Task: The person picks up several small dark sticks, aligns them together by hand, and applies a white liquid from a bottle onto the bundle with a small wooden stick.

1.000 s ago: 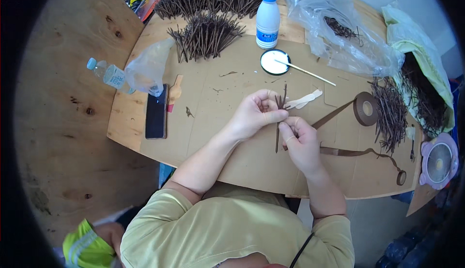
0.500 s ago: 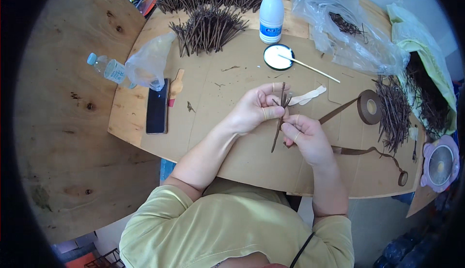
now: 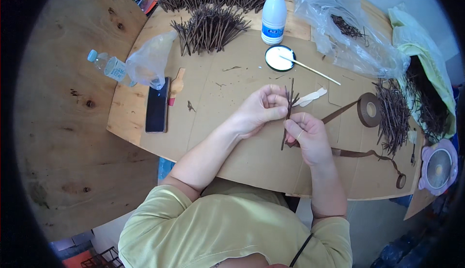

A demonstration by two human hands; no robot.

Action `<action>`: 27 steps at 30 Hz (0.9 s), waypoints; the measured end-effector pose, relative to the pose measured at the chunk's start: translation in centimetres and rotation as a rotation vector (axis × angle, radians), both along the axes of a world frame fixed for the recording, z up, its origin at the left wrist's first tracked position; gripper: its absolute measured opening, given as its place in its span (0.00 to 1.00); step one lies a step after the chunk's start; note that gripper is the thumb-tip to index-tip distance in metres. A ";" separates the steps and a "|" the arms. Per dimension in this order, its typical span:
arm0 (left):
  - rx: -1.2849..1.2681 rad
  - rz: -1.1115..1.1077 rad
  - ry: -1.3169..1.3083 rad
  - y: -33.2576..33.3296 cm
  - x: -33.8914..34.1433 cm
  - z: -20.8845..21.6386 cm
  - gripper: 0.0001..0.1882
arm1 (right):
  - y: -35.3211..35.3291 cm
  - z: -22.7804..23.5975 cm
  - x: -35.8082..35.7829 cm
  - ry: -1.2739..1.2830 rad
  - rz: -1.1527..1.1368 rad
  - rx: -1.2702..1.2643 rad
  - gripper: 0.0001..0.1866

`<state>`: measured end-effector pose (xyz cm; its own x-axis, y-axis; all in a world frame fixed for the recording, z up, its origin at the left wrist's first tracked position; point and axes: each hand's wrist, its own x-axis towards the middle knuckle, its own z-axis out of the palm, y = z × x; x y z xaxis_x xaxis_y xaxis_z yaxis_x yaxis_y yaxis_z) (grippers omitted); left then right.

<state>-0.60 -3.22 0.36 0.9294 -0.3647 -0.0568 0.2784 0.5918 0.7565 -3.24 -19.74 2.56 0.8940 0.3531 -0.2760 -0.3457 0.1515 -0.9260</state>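
A thin brown twig [image 3: 284,141] with several short offshoots at its top stands nearly upright between my hands. My right hand [image 3: 310,139] pinches its stem between thumb and forefinger, and the end of a brown tape strip [image 3: 334,113] runs to the same fingers. My left hand [image 3: 264,110] is curled, its thumb tip and fingers closed at the twig just below the offshoots. Behind the twig lies a pale, flat strip [image 3: 311,97]. The tape roll [image 3: 369,109] rests on the cardboard [image 3: 232,142] to the right.
Bundles of twigs [image 3: 210,28] stand at the back; another pile [image 3: 391,115] lies right. A white bottle [image 3: 274,16] stands behind a dish of white paste [image 3: 280,57] with a stick [image 3: 317,70] across it. A phone [image 3: 157,108], plastic bottle [image 3: 115,68], small roll [image 3: 401,181] and fan [image 3: 439,167] lie around.
The twig has shifted slightly right and turned more upright. My left fingers have curled in closer to it, while my right hand keeps its pinch on the stem.
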 end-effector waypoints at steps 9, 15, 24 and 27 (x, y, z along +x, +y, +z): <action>0.123 -0.048 0.063 1.0 0.2 1.0 0.11 | -0.7 0.1 0.3 -0.015 0.067 -0.048 0.07; -0.122 -0.146 0.072 1.1 0.1 0.9 0.25 | -0.8 0.2 0.3 0.042 0.163 0.025 0.08; -0.317 -0.169 0.199 0.0 0.0 1.4 0.28 | -0.6 -0.4 0.5 0.045 0.166 0.129 0.06; -0.180 -0.070 0.209 -0.3 -0.4 2.6 0.20 | -0.3 -0.2 0.4 0.020 0.084 0.074 0.06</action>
<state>-0.95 -3.52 3.00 0.8767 -0.4489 -0.1730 0.4620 0.6852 0.5631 -2.88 -20.00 2.41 0.8549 0.4466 -0.2638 -0.3782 0.1886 -0.9063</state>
